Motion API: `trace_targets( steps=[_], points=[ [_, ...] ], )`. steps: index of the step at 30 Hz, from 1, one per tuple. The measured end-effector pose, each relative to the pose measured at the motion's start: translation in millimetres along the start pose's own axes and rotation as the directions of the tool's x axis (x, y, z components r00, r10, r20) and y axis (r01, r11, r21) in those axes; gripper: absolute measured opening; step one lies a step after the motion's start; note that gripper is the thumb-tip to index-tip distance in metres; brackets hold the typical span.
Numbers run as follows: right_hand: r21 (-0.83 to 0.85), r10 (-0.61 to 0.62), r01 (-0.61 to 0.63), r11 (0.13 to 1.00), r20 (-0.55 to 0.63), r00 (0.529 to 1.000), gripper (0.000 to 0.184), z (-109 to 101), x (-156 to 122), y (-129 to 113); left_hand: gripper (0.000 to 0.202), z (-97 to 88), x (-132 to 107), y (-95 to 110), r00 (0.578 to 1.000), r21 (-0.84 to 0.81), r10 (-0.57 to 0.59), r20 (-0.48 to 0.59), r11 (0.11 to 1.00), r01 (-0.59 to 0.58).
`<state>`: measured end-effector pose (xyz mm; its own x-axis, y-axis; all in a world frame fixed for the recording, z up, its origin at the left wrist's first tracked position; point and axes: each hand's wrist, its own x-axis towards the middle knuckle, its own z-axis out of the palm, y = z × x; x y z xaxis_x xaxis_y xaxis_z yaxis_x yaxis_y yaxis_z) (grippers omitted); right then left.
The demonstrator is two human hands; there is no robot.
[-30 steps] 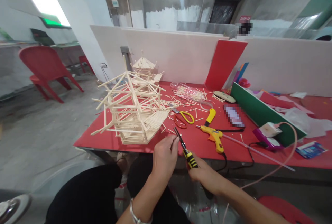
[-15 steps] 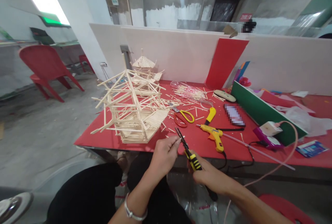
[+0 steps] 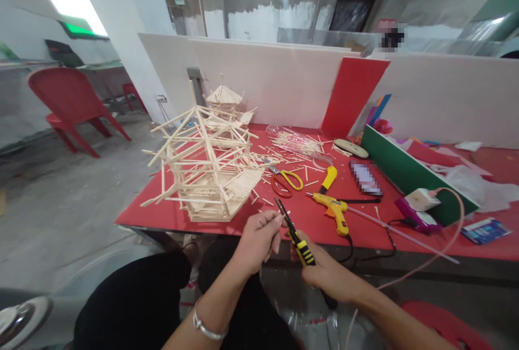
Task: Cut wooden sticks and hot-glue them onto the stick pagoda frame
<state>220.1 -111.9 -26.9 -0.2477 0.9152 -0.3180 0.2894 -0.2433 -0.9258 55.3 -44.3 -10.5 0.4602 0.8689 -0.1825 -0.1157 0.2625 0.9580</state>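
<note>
My left hand (image 3: 257, 239) is closed in a pinch on a short thin wooden stick (image 3: 281, 216), held just off the near edge of the red table (image 3: 170, 212). My right hand (image 3: 320, 266) grips the yellow-and-black handles of a pair of pliers (image 3: 292, 232). The pliers' dark jaws point up and left and meet the stick at my left fingertips. A tall pagoda model of wooden sticks (image 3: 206, 163) stands on the table to the left of my hands.
On the table lie red-and-yellow scissors (image 3: 286, 180), a yellow glue gun (image 3: 334, 210) with a black cord, a yellow-handled tool (image 3: 328, 179), a phone (image 3: 365, 179), scattered sticks, a green board (image 3: 409, 174) and a pink charger (image 3: 417, 212). A red chair (image 3: 68, 104) stands far left.
Both hands have stayed by the table edge. The left hand's fingers shifted slightly on the stick, and the pliers tilted a little more upright against it.
</note>
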Motion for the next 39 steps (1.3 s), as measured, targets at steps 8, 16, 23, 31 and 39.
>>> trace_targets(
  steps=[8,16,23,31,39],
  points=[
    [-0.070,-0.018,0.016,0.997,-0.037,0.999,0.068,-5,-1,-9,0.016,-8.1,4,11,0.942,-0.437,-0.179,0.283,0.850,0.292],
    [0.004,0.020,-0.019,1.000,-0.202,0.979,0.029,-13,24,-4,0.020,-0.9,16,12,0.983,-0.391,-0.075,0.165,0.911,0.135],
    [-0.553,-0.086,-0.086,0.828,-0.278,0.957,0.037,-28,42,-8,0.032,-7.2,25,-8,0.985,-0.184,-0.008,-0.171,0.983,-0.024],
    [-0.813,-0.503,0.010,0.582,-0.350,0.790,0.049,-20,70,-5,0.036,-19.2,22,-17,0.957,-0.059,0.045,-0.287,0.996,-0.065],
    [-0.503,-0.653,0.481,0.718,-0.249,0.715,0.017,4,54,-38,0.040,-35.7,-5,-2,0.999,-0.119,-0.049,-0.012,0.992,0.048]
  ],
)
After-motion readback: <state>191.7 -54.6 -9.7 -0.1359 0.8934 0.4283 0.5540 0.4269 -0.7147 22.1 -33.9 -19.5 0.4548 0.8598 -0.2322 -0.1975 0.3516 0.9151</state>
